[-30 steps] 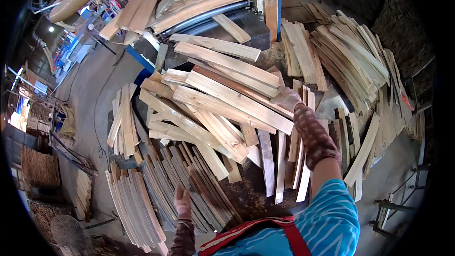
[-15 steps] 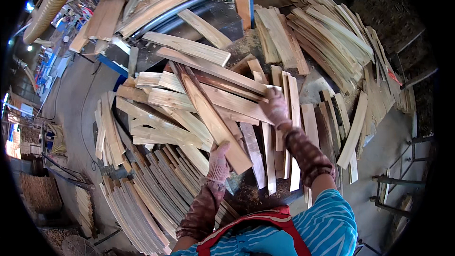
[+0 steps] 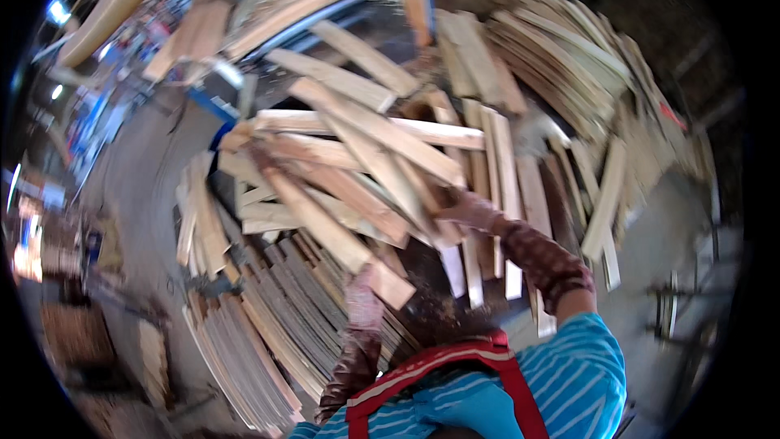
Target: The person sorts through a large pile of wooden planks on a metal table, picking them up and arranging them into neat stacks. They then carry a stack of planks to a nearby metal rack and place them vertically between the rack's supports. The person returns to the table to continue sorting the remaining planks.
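My left hand (image 3: 363,302), in a pale knit glove, grips the near end of a long wooden board (image 3: 321,223) that slants away to the far left over the heap. Further right, my right hand (image 3: 471,211), also gloved, has its fingers curled round the near end of another wooden board (image 3: 380,169); blur partly hides this grip. Across that board lies a light plank (image 3: 382,134), its near end just beyond my right hand. More loose boards cross beneath at different angles, including a reddish one (image 3: 349,191) between my hands.
Grey-edged strips (image 3: 305,293) lie in rows at the near left. A large stack of thin boards (image 3: 552,73) stands at the far right. Several upright slats (image 3: 505,195) line the heap's right side. A ribbed hose (image 3: 122,4) hangs at the far left, near a machine bed (image 3: 305,20).
My right hand has come nearer and down, pulling a board's end along. The left board has swung flatter, its far end moving left. Other boards in the heap have shifted.
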`<move>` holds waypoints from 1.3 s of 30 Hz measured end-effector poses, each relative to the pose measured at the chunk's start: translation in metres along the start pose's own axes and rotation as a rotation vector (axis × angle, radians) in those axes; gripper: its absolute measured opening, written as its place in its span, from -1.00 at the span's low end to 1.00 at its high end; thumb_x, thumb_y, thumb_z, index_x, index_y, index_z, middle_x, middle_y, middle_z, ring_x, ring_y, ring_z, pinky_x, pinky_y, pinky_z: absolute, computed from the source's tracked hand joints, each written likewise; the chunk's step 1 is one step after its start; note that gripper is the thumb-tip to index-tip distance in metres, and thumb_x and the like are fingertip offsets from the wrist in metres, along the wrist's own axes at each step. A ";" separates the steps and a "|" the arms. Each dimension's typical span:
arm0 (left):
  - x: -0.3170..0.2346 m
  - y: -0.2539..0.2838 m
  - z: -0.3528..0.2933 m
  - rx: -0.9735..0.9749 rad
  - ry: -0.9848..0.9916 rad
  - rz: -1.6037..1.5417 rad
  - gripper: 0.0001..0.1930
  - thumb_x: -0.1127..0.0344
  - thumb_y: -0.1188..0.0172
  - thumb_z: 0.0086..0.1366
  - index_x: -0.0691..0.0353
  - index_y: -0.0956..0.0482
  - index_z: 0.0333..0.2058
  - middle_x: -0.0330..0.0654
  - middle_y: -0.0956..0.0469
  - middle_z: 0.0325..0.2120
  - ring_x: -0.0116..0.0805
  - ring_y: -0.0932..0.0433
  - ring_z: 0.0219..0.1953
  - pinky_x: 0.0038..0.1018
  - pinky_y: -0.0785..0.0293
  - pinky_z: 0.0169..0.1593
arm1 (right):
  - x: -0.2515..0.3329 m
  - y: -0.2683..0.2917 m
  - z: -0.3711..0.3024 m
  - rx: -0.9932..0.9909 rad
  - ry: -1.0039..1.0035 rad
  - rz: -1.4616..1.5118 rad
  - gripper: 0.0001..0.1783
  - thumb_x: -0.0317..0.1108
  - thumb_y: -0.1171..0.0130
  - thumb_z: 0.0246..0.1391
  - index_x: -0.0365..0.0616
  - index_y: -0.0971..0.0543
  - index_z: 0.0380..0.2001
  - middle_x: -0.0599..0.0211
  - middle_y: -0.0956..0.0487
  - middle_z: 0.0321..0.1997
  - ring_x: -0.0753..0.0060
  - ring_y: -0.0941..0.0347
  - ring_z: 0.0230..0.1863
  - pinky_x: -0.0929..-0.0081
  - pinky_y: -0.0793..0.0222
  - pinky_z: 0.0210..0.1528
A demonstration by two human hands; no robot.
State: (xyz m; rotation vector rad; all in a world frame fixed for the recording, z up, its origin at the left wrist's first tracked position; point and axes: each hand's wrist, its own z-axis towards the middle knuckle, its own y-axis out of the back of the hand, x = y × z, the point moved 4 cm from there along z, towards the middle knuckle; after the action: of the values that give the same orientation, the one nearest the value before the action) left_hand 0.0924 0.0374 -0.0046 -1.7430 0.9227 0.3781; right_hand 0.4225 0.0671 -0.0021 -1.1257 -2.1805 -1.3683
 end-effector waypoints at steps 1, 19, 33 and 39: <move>0.002 0.016 0.001 0.006 0.012 -0.016 -0.55 0.37 -0.26 0.30 0.35 -0.44 0.13 0.00 -0.61 -0.11 -0.12 -0.64 -0.14 -0.23 -0.62 0.03 | 0.008 -0.025 -0.004 0.048 0.079 0.117 -0.31 0.08 -0.37 0.06 -0.18 -0.56 0.12 0.12 -0.69 -0.05 0.28 -0.63 -0.05 0.35 -0.55 0.03; -0.001 0.001 -0.027 0.091 0.101 0.310 -0.35 0.23 -0.31 0.31 0.27 -0.28 0.30 0.00 -0.52 0.06 -0.07 -0.57 0.02 -0.15 -0.59 0.08 | 0.100 -0.095 -0.067 -0.391 -0.177 0.491 -0.08 -0.04 -0.39 -0.12 -0.30 -0.24 0.21 -0.20 -0.53 0.11 -0.10 -0.52 0.16 0.08 -0.48 0.16; 0.027 -0.051 -0.107 0.161 0.252 0.333 -0.51 0.16 -0.07 0.49 0.29 -0.33 0.27 -0.04 -0.50 0.10 -0.11 -0.54 0.05 -0.17 -0.56 0.09 | 0.075 -0.010 -0.261 0.153 -0.080 0.416 -0.09 0.04 -0.28 -0.02 -0.17 -0.25 0.33 0.01 -0.67 -0.39 0.08 -0.65 -0.44 0.20 -0.56 -0.40; 0.063 -0.099 -0.164 0.155 0.462 0.219 -0.42 -0.07 0.03 0.54 0.16 -0.25 0.35 -0.04 -0.45 0.19 -0.12 -0.54 0.12 -0.15 -0.52 0.19 | 0.055 -0.047 -0.265 0.083 -0.104 0.263 0.15 0.14 -0.33 -0.09 -0.26 -0.09 0.43 -0.30 -0.42 0.26 -0.17 -0.45 0.24 0.14 -0.40 0.21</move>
State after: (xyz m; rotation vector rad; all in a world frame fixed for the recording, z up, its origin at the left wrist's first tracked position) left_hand 0.1761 -0.1248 0.0819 -1.6179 1.4414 0.0352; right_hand 0.3182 -0.1487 0.1325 -1.4207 -2.0478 -1.1204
